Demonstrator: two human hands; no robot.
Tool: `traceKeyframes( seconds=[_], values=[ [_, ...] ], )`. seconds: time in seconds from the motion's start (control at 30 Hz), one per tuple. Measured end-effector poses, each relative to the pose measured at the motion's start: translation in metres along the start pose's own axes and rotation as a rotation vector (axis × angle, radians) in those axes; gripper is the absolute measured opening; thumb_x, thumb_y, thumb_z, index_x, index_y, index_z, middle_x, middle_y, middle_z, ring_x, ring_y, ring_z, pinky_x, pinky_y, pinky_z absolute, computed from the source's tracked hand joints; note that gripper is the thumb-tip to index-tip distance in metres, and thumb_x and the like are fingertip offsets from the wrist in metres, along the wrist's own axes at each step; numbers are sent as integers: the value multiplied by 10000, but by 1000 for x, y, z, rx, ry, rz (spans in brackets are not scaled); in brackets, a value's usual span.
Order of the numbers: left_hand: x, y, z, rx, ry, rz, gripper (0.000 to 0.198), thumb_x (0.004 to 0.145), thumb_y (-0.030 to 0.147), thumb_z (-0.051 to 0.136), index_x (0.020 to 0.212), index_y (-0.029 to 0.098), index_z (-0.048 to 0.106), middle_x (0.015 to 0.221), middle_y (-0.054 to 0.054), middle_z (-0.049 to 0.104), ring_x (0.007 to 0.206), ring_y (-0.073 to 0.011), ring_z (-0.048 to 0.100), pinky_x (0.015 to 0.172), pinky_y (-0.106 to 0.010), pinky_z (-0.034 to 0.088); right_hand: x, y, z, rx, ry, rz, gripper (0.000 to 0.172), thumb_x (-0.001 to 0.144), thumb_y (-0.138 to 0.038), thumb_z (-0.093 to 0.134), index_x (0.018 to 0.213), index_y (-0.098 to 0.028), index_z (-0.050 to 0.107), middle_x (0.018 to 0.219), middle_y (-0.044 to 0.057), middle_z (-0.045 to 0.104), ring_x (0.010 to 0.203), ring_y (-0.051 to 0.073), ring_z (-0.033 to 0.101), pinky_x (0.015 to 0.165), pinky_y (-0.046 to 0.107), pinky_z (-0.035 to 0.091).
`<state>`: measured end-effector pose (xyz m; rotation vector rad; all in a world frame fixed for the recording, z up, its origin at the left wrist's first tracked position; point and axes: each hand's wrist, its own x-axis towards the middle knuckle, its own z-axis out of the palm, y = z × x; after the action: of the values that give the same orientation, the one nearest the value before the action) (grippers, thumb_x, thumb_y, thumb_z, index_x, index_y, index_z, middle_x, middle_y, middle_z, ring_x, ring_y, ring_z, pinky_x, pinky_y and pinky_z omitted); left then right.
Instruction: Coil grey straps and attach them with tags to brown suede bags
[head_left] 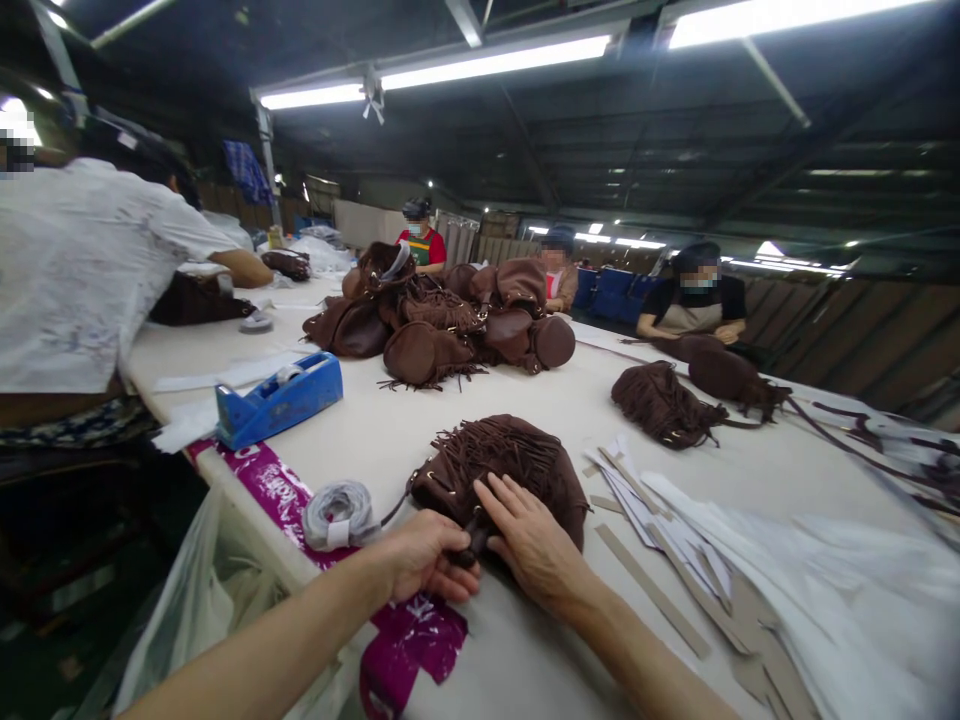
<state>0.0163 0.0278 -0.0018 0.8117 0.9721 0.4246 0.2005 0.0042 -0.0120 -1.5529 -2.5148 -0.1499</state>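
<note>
A dark brown fringed bag (551, 470) lies on the white table in front of me, its drawstring eyelets toward the left. My left hand (431, 555) is closed at the bag's near edge, thumb and fingers pinching a short dark brown piece (466, 553), perhaps the drawstring end; my fingers partly cover it. My right hand (532, 540) rests on the fringe with its fingers stretched out. Just left of the bag sits a roll of grey-white strip (339, 513), close to my left wrist.
Beyond are a blue tape dispenser (281, 400) and a heap of brown bags (442, 320). On the right lie more bags (664, 402), card strips (649, 590) and white sheeting (840, 570). A plastic bag (217, 590) hangs off the left edge. Several people work around the table.
</note>
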Motion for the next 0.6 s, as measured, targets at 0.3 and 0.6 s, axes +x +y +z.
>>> traceKeyframes(
  seconds=[0.3, 0.6],
  values=[
    [23, 22, -14, -25, 166, 142, 87, 871, 130, 517, 786, 117, 502, 658, -49, 623, 493, -99, 606, 520, -199, 535, 81, -6, 34, -75, 110, 195, 608, 900, -65, 360, 1493, -152, 260, 1529, 184, 293, 1397, 285, 302, 1127, 471, 282],
    [45, 30, -18, 159, 303, 239, 129, 881, 110, 454, 766, 167, 462, 555, 24, 532, 414, -94, 515, 488, -219, 502, 105, -3, 43, -115, 154, 249, 710, 816, 23, 327, 1494, -175, 258, 1519, 166, 327, 1395, 277, 307, 1113, 473, 313]
  ],
)
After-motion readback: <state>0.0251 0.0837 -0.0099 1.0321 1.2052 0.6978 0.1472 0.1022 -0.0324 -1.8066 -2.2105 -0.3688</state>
